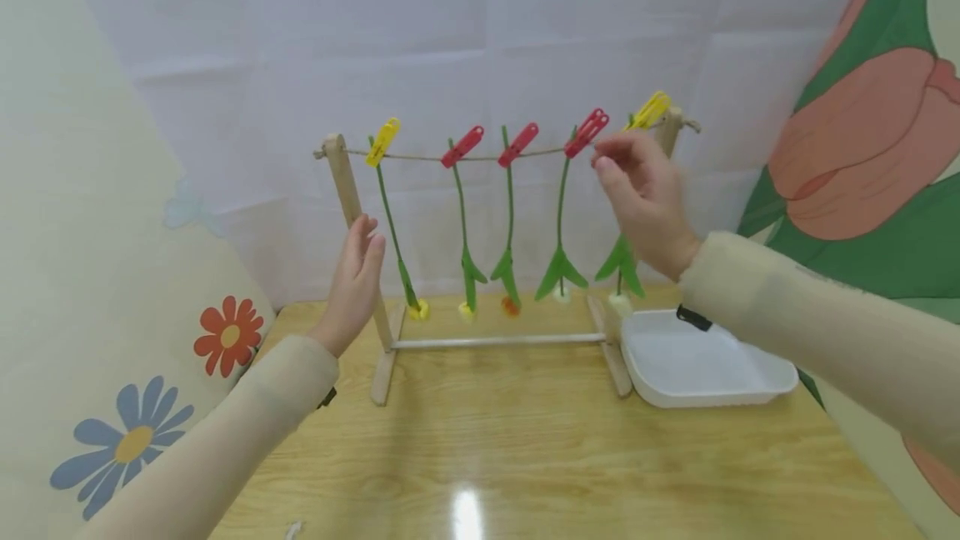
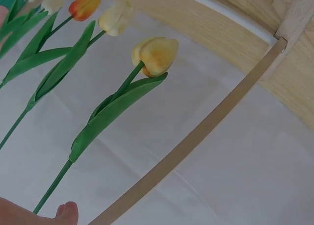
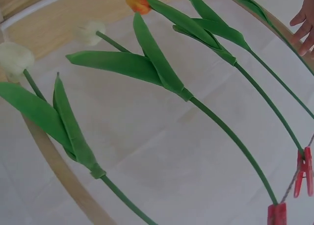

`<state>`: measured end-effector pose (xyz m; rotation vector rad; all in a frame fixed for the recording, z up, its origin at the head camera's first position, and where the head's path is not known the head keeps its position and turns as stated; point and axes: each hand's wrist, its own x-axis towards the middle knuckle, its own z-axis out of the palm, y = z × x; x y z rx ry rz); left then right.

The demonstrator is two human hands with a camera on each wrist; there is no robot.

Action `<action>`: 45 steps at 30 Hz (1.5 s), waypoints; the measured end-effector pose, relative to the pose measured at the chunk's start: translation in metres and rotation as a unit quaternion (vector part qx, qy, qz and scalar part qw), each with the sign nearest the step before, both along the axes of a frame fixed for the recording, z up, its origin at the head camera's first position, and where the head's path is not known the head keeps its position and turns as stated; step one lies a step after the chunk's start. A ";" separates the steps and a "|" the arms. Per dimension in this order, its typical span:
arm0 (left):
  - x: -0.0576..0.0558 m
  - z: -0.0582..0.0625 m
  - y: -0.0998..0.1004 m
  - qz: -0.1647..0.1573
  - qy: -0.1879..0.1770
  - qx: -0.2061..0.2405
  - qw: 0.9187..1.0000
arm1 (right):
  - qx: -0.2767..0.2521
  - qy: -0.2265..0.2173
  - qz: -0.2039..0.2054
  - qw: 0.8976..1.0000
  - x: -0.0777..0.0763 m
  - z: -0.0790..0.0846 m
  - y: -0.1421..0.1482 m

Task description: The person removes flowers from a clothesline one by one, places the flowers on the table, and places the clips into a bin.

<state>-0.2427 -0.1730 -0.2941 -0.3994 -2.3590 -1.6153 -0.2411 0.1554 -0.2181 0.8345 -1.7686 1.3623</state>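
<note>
The right hand point(image 1: 637, 190) pinches the red peg point(image 1: 587, 132) on the string point(image 1: 487, 158) of the wooden rack point(image 1: 352, 215), and the left hand point(image 1: 356, 282), fingers straight, holds nothing beside the rack's left post.

Bright even light, glare spot on table point(image 1: 467, 513), right hand point(image 1: 643, 198) motion-blurred, wrist views w/ fisheye bend

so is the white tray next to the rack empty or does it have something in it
Empty. In the head view the white tray shows only its bare white floor, with no flower or peg inside; it sits on the table right of the wooden rack.
</note>
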 end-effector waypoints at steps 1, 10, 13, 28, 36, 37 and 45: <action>-0.001 0.001 0.000 0.001 -0.004 -0.003 1.000 | 0.006 -0.001 0.002 1.000 -0.001 0.002 -0.003; -0.012 0.005 0.002 0.007 -0.013 -0.018 1.000 | 0.141 -0.041 -0.026 0.989 -0.006 0.022 -0.025; -0.016 0.008 0.004 0.007 -0.016 -0.024 1.000 | 0.191 -0.067 -0.026 0.979 -0.009 0.032 -0.030; -0.032 0.018 0.006 0.018 -0.021 -0.034 0.999 | 0.373 -0.152 -0.040 0.914 -0.024 0.083 -0.065; -0.034 0.019 0.008 0.007 -0.021 -0.029 0.999 | 0.426 -0.200 -0.045 0.881 -0.030 0.100 -0.087; -0.034 0.019 0.009 0.005 -0.021 -0.027 0.999 | 0.433 -0.208 -0.046 0.876 -0.031 0.101 -0.090; -0.038 0.020 0.012 0.023 -0.026 -0.014 0.999 | 0.474 -0.238 -0.061 0.845 -0.043 0.111 -0.109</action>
